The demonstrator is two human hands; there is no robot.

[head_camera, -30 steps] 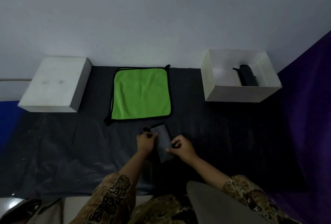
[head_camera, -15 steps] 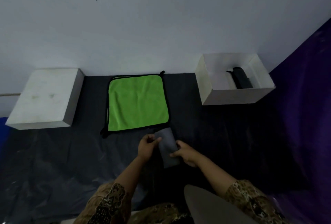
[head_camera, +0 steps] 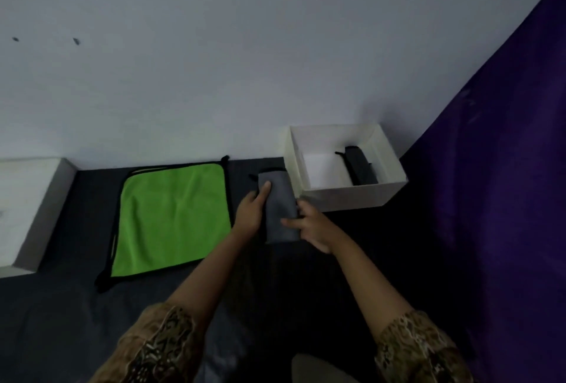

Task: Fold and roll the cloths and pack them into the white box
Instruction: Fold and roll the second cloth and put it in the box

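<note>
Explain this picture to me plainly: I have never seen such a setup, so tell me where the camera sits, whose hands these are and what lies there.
The camera sits on a person's head, looking forward and down. There is no machine. The left hand and right hand together hold a rolled grey cloth beside the open white box, where another dark roll already lies. On the dark mat a green cloth lies flat, unfolded. A closed white box stands at the left.
</note>
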